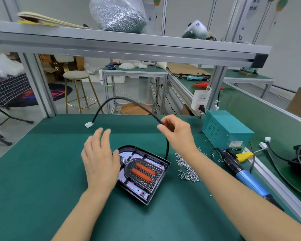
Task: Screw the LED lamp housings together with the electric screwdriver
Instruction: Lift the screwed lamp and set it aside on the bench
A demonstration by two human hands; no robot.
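Observation:
A black LED lamp housing [144,173] lies on the green mat, its white LED board and two orange strips facing up. Its black cable [122,99] arcs up from the housing's far right corner and ends in a white connector [89,124]. My right hand [178,134] pinches the cable above the housing. My left hand [99,159] hovers with straight fingers at the housing's left edge. The blue electric screwdriver [247,176] lies on the mat to the right, beyond my right forearm. A pile of small screws [187,167] lies between the housing and the screwdriver.
A teal power supply box [224,129] stands at the back right. Black cables and white plugs [266,141] lie past the aluminium rail on the right. An overhead shelf [129,44] carries a bag of screws [118,14]. A stool and other benches stand beyond the table.

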